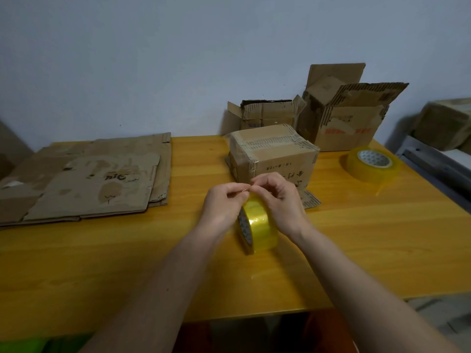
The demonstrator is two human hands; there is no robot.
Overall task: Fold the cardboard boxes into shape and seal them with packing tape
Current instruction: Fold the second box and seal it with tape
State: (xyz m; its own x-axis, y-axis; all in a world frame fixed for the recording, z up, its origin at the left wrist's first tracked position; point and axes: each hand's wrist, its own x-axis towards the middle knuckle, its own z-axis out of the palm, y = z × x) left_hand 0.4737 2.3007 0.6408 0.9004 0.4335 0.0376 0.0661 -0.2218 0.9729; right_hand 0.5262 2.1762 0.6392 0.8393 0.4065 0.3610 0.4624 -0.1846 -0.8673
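We see the fingers (235, 191) of our left hand (224, 205) and right hand (277, 200) curled, pinching at the top of the upright yellow tape roll (261, 225) on the wooden bench (127, 263); the tape end is too small to see. Behind stands the sealed cardboard box (274, 154), its base partly hidden.

Both hands are on a tape roll (260, 225) standing on edge on the table (356, 238): left hand (224, 207) and right hand (277, 200) pinch at its top. Just behind sits a taped box (272, 154), flat cardboard (84, 179) lies far left, two open boxes (344, 118) at the wall, and a second roll (370, 165) on the right.
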